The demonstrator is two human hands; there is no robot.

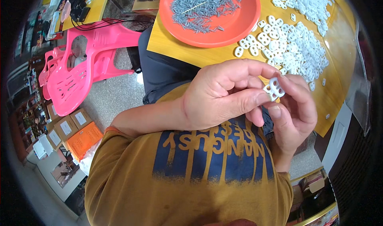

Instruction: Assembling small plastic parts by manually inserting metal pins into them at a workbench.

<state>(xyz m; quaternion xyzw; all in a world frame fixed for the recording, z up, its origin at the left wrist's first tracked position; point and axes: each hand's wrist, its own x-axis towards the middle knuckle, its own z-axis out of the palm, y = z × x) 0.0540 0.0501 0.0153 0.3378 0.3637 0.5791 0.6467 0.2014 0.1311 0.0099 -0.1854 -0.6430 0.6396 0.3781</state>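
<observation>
A small white plastic piece with several round holes [274,89] is held up in front of my chest. My left hand [223,96] pinches its lower left edge between thumb and bent index finger. On the other side, my right hand [297,110] curls round the piece, index fingertip at its upper edge and thumb just below. Whether anything else small sits between the fingers cannot be made out. Beyond my hands, a loose heap of like white pieces [297,46] lies on the yellow table [175,46].
A round red tray [239,30] holds many small grey screws [199,6] with a thin stick on top. Another white heap [307,2] lies farther back. Pink plastic chairs [72,86] stand at left, above cardboard boxes [66,126] and an orange package [83,140].
</observation>
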